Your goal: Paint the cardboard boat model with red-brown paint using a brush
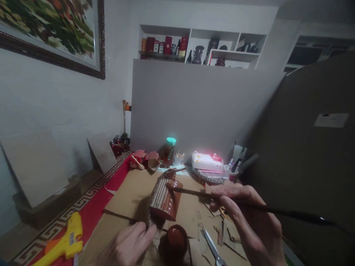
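The left hand (129,242) keeps its fingers narrow, the thumb near to the forefinger, and with their tips it holds the near, lower end of a small house-like model with a ridged cardboard roof (163,198). This model is above the middle of a flat tan cardboard sheet (125,190). One part of its roof shows pale ridges, and the other part is covered with glossy reddish-brown paint.

The right hand (247,222) holds a long thin brush with a dark handle (197,192) between the thumb and the fingers, and the tip of the brush is touching the roof. Just beside the model, on the near side, stands a small round cup with reddish-brown paint inside (177,237). To the right of it lies a pair of scissors with red handles (220,261), its blades a little apart. A yellow glue gun (70,239) lies at the left.
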The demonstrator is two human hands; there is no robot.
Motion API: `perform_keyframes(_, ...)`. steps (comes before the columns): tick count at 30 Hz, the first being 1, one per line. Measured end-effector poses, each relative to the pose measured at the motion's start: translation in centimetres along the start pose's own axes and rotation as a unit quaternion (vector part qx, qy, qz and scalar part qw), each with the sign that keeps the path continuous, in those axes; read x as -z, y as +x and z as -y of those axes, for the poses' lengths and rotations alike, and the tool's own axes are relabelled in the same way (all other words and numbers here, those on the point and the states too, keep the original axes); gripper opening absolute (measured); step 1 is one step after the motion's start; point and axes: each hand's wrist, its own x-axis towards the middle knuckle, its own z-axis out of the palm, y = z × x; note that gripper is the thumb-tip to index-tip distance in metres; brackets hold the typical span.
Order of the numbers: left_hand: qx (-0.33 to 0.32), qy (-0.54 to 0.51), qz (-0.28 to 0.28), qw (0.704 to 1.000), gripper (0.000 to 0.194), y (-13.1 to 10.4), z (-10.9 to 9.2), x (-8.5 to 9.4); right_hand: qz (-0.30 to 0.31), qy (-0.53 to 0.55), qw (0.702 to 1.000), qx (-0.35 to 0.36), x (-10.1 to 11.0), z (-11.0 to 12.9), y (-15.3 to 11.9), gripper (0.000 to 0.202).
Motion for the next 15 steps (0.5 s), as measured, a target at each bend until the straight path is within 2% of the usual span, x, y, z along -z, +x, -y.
perform_keyframes(4, -0.001, 0.008, -0.013, 1.000, 0.038, 0.10, -0.06, -0.11, 0.016, 0.018, 1.000, -0.001, -0.15, 0.32, -0.14, 0.008)
perform_keyframes(8, 0.001, 0.000, -0.007, 1.000, 0.036, 0.17, -0.09, 0.03, -0.044, 0.018, 0.999, 0.005, -0.39, 0.29, -0.10, 0.008)
perform_keyframes(10, -0.001, -0.012, 0.009, 1.000, 0.036, 0.24, -0.08, 0.21, -0.052, 0.003, 0.999, 0.002, -0.45, 0.05, -0.08, 0.006)
perform_keyframes(15, 0.006, -0.019, 0.002, 1.000, 0.038, 0.45, -0.04, 0.45, -0.024, -0.024, 0.999, -0.006, -0.30, -0.27, -0.12, 0.007)
